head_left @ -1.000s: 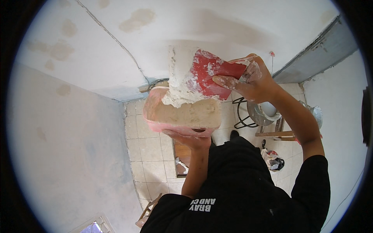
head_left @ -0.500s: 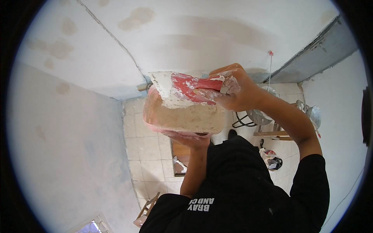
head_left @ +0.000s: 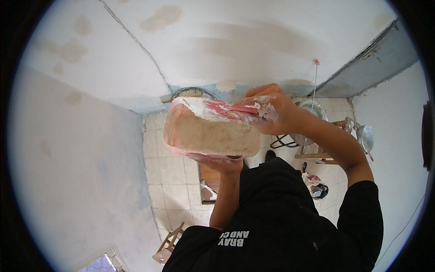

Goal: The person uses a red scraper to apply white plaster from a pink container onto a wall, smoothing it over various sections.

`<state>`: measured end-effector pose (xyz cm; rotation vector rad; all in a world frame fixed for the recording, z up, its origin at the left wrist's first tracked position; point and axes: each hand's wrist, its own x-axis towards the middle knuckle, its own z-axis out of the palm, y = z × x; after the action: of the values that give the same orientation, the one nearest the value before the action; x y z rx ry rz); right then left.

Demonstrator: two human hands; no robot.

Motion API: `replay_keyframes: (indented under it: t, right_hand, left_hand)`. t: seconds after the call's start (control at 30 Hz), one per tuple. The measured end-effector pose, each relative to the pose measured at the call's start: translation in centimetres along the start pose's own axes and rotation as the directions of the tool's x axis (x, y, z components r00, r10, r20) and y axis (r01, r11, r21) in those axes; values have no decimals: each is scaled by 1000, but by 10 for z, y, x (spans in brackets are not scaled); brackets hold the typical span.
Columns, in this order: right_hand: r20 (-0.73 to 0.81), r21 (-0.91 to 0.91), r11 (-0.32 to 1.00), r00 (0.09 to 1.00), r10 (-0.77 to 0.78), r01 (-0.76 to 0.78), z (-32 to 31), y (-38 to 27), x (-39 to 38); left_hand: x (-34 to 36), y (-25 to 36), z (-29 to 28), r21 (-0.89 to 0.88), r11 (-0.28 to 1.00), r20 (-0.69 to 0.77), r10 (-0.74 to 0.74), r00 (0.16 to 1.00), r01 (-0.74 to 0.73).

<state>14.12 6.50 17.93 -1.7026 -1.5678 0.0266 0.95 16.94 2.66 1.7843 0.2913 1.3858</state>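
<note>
My left hand [head_left: 217, 163] holds up a pinkish rectangular tub [head_left: 170, 136] from below, its fingers mostly hidden underneath. Beige filler paste [head_left: 208, 136] coats the tub's inside. In my right hand [head_left: 274, 109] is a red putty knife [head_left: 226, 109], gripped by the handle and smeared with white paste. Its wide blade lies along the tub's far rim, tilted so that its face is seen at a slant. Dried paste covers the fingers of my right hand.
Ahead rises a white wall [head_left: 253, 50] with beige patches and a crack. A coil of cable [head_left: 195, 90] lies at its foot. To the right are a metal bucket [head_left: 308, 131] and a wooden stand [head_left: 326, 156]. A wooden stool [head_left: 170, 242] stands lower left on the tiled floor.
The putty knife has dropped slightly towards the tub's far rim and turned, so its broad face shows less. The tub has stayed nearly in place.
</note>
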Motion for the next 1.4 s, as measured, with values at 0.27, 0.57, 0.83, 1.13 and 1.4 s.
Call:
replay_keyframes:
  t: [0.27,0.57,0.83,1.13,1.4]
  right_hand:
    - [-383,-42,998,922,-61,48,3,-10,1]
    - [72,-139,985,993,-95,104,21,-4,-12]
    - [87,-10,988,984,153,-153,14,-21,-4]
    - [172,-14,997,983,-69,73,19,-26,-22]
    - [13,80,996,999,29,-30,10,-29,-15]
  left_hand:
    - [-1,2,-1,-45,999,-5,-29,1000,29]
    - [-7,-2,0,-213,970,16,-121,993,121]
    - [-21,-6,-8,-547,753,250,-271,930,367]
    - [-22,-9,-11,-614,613,365,-338,868,497]
    - [-14,-12,-14,-623,559,383,-391,837,546]
